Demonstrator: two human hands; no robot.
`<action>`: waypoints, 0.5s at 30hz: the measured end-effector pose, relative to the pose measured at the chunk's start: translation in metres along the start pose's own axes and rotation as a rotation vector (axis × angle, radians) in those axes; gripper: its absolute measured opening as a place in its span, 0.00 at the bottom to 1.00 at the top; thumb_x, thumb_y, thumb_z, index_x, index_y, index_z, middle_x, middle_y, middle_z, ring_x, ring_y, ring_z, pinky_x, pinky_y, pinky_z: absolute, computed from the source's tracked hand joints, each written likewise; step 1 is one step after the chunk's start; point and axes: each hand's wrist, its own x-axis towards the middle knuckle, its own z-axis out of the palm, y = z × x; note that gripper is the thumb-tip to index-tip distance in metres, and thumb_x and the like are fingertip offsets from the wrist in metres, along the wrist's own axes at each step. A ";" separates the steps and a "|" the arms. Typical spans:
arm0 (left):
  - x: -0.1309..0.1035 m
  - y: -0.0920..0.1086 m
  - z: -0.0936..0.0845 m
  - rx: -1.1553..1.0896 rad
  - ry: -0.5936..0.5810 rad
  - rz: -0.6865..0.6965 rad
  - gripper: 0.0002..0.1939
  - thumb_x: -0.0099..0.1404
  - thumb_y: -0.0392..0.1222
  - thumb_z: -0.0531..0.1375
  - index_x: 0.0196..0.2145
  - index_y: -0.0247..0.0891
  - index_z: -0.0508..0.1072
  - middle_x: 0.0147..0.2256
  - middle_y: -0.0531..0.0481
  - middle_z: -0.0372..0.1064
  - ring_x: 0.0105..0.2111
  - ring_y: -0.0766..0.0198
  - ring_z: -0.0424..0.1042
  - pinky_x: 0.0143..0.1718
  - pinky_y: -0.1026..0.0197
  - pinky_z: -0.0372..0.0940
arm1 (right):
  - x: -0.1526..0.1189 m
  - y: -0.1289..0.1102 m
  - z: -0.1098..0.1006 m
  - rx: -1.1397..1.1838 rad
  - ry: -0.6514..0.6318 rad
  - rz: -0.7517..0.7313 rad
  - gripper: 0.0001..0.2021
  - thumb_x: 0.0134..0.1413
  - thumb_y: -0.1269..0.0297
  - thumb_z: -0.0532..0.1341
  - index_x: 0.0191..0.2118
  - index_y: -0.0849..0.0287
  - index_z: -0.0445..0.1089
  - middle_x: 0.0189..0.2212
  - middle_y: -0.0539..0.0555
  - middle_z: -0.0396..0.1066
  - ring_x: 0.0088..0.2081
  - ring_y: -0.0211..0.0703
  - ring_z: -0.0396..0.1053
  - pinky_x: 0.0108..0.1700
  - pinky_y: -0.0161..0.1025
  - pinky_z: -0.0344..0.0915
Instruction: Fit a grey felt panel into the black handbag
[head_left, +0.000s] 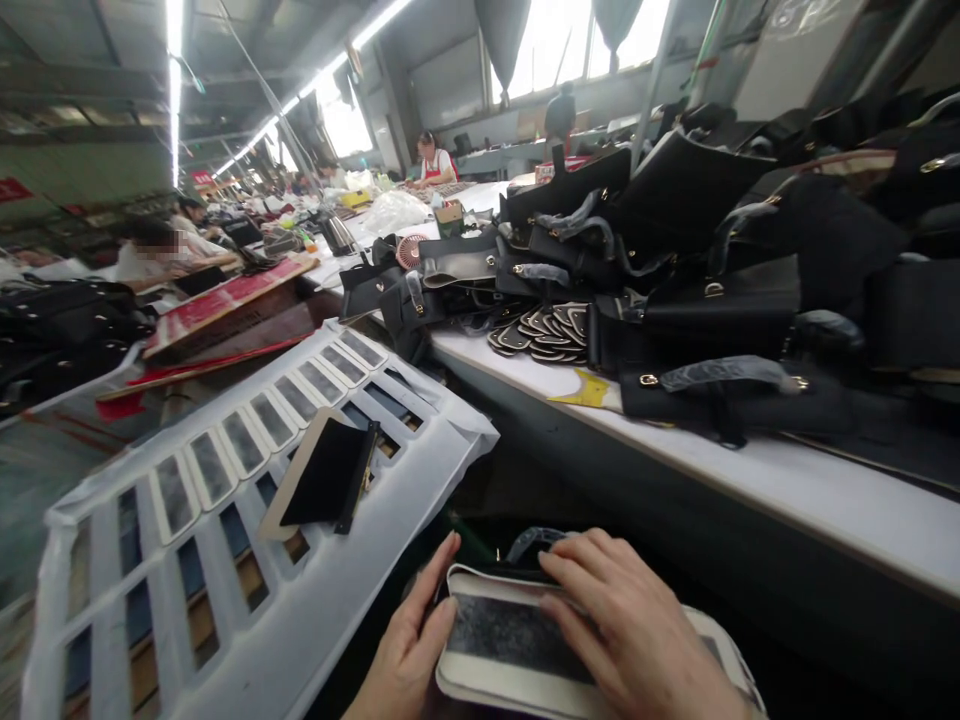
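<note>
A black handbag [517,625] lies low in front of me, its cream-edged base panel with a dark middle facing up. Beyond its far edge shows a carrying handle wrapped in clear plastic [534,540]. My left hand [414,640] pinches the bag's left end, thumb on the near side and fingers behind. Over the far edge curls my right hand [619,620], its fingers pressed on the panel and covering part of it. To the left, a black-and-cream flap piece with a zip [322,475] rests on a white slotted tray [390,525].
Cream-edged panels [241,445] line the tray's far side. On the right, a white-topped table [750,475] bears piled black bags [720,310] and a stack of small rimmed pieces [544,332]. A red board [225,305] and other people [435,160] are farther back.
</note>
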 end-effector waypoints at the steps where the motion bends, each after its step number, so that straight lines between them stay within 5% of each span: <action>1: 0.001 0.000 -0.001 -0.005 -0.001 0.004 0.25 0.69 0.51 0.57 0.62 0.52 0.64 0.66 0.53 0.56 0.67 0.56 0.52 0.69 0.51 0.41 | 0.007 -0.006 0.001 -0.002 -0.083 0.027 0.07 0.62 0.67 0.59 0.42 0.54 0.73 0.41 0.53 0.74 0.42 0.49 0.70 0.46 0.49 0.69; 6: 0.006 -0.013 -0.001 -0.131 -0.053 0.020 0.27 0.67 0.52 0.58 0.62 0.51 0.64 0.65 0.50 0.59 0.66 0.53 0.55 0.69 0.50 0.42 | 0.039 -0.030 0.012 -0.107 -0.330 -0.006 0.08 0.62 0.68 0.58 0.33 0.57 0.73 0.35 0.53 0.75 0.39 0.49 0.71 0.41 0.45 0.64; 11: 0.012 -0.024 0.001 -0.257 -0.111 -0.001 0.29 0.66 0.55 0.59 0.63 0.49 0.63 0.63 0.46 0.63 0.64 0.50 0.59 0.68 0.48 0.44 | 0.061 -0.024 0.019 -0.044 -0.396 -0.050 0.11 0.61 0.75 0.55 0.31 0.62 0.74 0.33 0.58 0.76 0.34 0.47 0.72 0.35 0.40 0.59; 15: 0.011 -0.020 0.001 -0.263 -0.129 0.005 0.31 0.67 0.54 0.58 0.65 0.48 0.60 0.63 0.45 0.63 0.63 0.50 0.60 0.67 0.49 0.48 | 0.074 -0.019 0.017 0.134 -0.396 0.052 0.11 0.58 0.76 0.56 0.28 0.65 0.73 0.31 0.61 0.76 0.33 0.47 0.72 0.35 0.40 0.59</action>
